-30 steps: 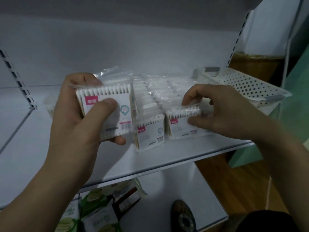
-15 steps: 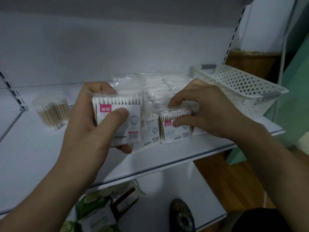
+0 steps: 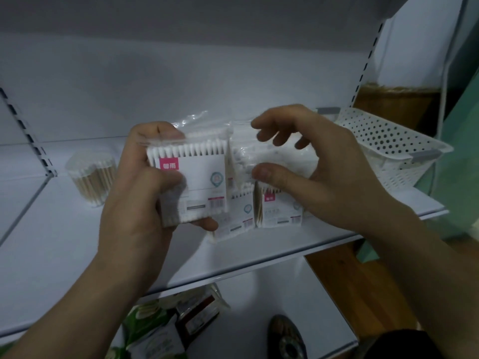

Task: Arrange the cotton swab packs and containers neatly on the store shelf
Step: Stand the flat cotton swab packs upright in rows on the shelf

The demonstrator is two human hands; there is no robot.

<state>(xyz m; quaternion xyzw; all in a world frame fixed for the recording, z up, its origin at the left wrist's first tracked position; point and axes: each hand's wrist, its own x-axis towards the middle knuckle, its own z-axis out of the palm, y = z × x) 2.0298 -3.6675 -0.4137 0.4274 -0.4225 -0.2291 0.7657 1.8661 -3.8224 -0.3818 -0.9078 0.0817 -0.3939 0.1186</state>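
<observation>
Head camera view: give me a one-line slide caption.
Left hand grips a cotton swab pack at the white shelf while the right hand hovers open over the standing packs.

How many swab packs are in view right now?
3 clearly: one pack in the left hand, two standing at the shelf front beneath the right hand; more behind them are blurred, uncounted.
</observation>
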